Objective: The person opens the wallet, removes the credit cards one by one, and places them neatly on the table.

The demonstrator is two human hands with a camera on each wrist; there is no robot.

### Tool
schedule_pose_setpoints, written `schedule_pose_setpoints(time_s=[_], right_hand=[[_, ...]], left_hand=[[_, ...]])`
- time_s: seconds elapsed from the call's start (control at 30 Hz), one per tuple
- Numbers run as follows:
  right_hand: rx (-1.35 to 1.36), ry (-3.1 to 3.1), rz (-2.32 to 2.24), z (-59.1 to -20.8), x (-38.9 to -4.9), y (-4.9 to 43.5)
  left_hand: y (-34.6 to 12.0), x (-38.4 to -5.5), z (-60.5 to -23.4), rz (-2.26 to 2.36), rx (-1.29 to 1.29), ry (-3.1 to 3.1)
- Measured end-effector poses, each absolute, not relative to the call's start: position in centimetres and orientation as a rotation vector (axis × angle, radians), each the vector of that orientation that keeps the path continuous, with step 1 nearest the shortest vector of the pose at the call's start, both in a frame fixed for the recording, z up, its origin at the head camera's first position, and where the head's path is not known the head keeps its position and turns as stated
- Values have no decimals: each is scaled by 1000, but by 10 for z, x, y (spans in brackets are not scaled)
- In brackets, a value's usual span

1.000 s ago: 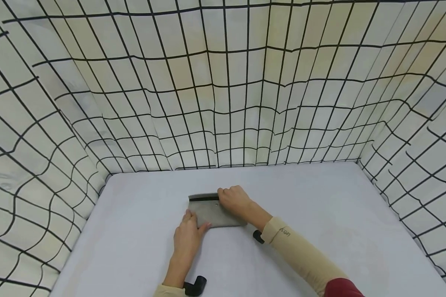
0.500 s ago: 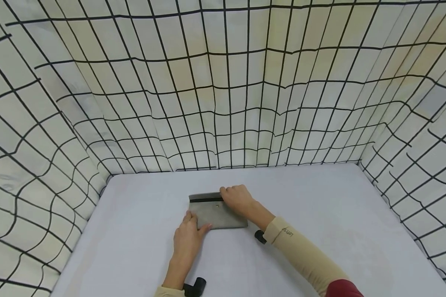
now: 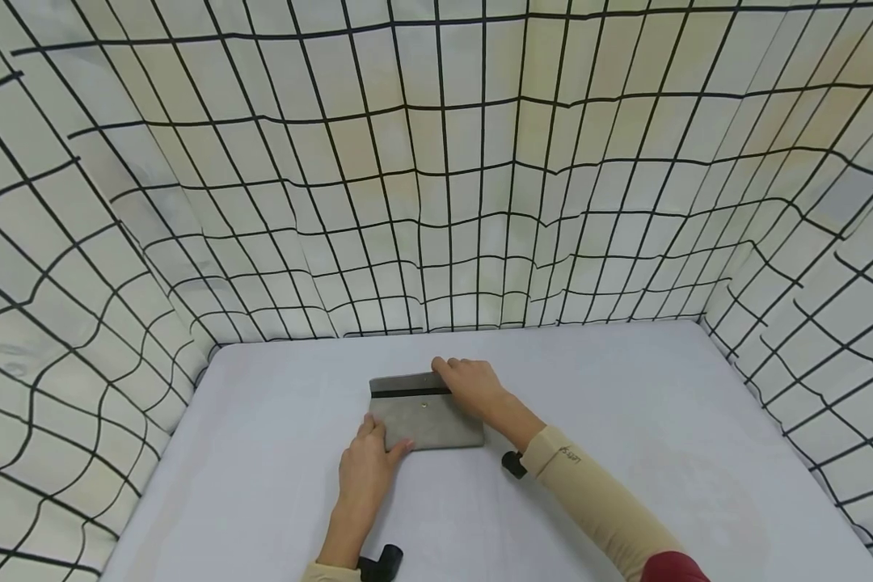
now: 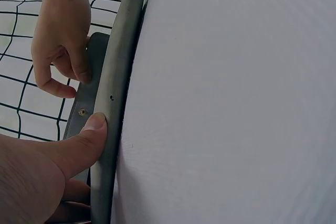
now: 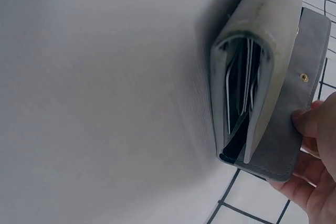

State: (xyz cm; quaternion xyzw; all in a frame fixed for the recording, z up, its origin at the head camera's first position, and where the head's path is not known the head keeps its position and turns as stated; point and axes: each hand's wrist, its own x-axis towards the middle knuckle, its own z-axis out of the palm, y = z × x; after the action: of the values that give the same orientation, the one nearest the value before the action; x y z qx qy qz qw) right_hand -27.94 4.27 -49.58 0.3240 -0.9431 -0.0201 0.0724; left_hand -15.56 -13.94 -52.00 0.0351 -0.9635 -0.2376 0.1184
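Observation:
A grey wallet (image 3: 422, 426) lies on the white table in the head view. My left hand (image 3: 364, 462) grips its near left edge, the thumb lying along the folded edge in the left wrist view. My right hand (image 3: 474, 390) pinches the wallet's flap (image 5: 294, 103) at its right end and holds it lifted along the far side. A small brass snap (image 5: 304, 77) shows on the flap's inner face. Folded layers and pockets (image 5: 242, 82) are visible at the wallet's open end in the right wrist view. Fingers of my left hand are partly hidden behind the wallet.
The white tabletop (image 3: 626, 388) spreads around the wallet. White walls with a black grid (image 3: 444, 202) stand along its back and sides. A black wrist mount (image 3: 381, 563) sits at my left wrist, another mount (image 3: 512, 464) at my right.
My right hand has shifted slightly up and to the right with the flap, and more of the flap and the snap show. My left hand stays in place on the wallet.

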Motion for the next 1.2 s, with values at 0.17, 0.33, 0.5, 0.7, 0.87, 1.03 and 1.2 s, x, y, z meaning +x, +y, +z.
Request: schedule_pose_setpoints(time_s=[0.17,0.33,0.5,0.7,0.87,1.03,1.2], right_hand=[[953,-2911,88,-496,-282,48],[926,-2902,224,-499,-286,55],[906,-2934,381,-503,-288,65],[883,-2947,414,-508,-288,74],[876,-2881,343,-513,-288,80],[855,-2884,302,-514,-288,84],[823,-2915,292,-515,-289,85]], left_hand=[[-139,-156,-522,-725,118,-2822],[-139,-156,-523,-718,115,-2821],[-140,-156,-524,-725,103,-2820],[-141,-155,-522,-716,100,-2821],[-141,-155,-521,-720,109,-2826],[-141,-156,-521,-717,116,-2828],[-142,-156,-521,-714,123,-2837]])
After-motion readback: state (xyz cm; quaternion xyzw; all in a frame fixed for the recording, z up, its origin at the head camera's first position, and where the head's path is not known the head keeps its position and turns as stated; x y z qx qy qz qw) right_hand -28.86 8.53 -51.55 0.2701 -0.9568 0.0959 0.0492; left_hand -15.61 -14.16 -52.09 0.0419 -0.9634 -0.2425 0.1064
